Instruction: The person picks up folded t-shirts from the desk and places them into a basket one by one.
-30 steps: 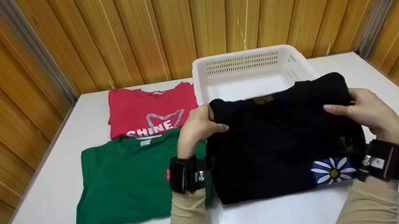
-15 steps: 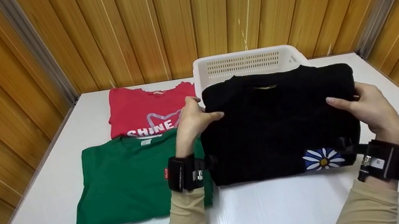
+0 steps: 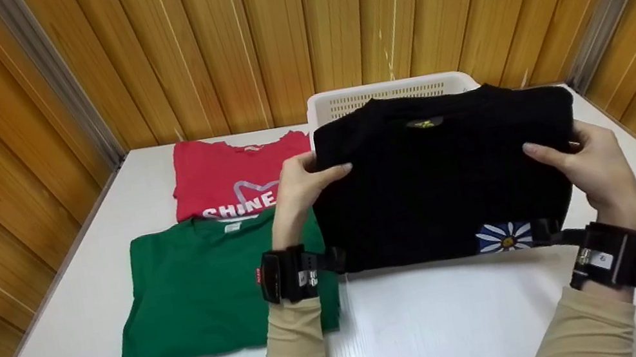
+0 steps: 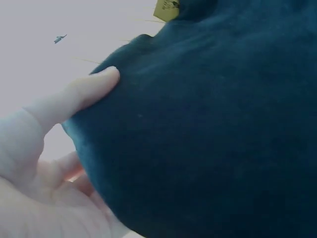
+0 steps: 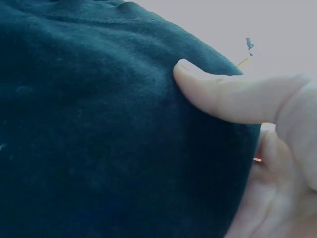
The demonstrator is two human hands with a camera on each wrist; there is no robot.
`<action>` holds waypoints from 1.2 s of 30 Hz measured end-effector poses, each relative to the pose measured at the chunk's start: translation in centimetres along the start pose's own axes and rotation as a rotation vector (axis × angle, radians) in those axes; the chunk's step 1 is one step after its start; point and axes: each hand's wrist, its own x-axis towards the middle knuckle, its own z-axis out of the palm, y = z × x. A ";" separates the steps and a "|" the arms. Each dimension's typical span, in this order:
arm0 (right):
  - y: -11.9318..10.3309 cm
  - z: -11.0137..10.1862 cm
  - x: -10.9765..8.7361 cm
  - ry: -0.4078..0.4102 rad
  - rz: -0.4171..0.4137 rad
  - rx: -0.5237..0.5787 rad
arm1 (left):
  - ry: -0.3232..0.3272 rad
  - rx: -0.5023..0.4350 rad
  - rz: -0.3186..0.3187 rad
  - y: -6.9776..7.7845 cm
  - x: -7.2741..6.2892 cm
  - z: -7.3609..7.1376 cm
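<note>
A folded black T-shirt (image 3: 437, 184) with a daisy print on a blue patch is held up above the table, its neckline at the top. My left hand (image 3: 299, 188) pinches its left edge, thumb on the front and fingers behind, as the left wrist view also shows on the dark cloth (image 4: 198, 134). At the opposite edge my right hand (image 3: 601, 168) grips the shirt the same way; in the right wrist view the thumb (image 5: 223, 94) lies across the fabric. The fingers of both hands are partly hidden behind the shirt.
Behind the black shirt stands a white plastic basket (image 3: 387, 88), mostly covered by it in the head view. On the left of the white table (image 3: 424, 336) lie a folded green shirt (image 3: 213, 288) and, farther back, a folded red shirt (image 3: 219, 176). Wood-panelled walls (image 3: 278, 28) enclose the table.
Both hands have raised the black T-shirt off the table and moved it away toward the basket, which it now covers more. The green and red shirts have stayed put.
</note>
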 end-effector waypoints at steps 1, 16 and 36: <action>0.0 0.1 0.0 0.011 -0.006 0.031 | 0.010 -0.002 0.026 -0.1 0.0 0.0; -0.6 0.5 -0.2 0.167 -0.072 0.198 | 0.137 -0.011 0.297 -0.1 0.1 -0.1; -1.8 1.5 0.0 0.241 -0.033 -0.095 | 0.263 -0.004 0.342 0.4 -0.6 -0.1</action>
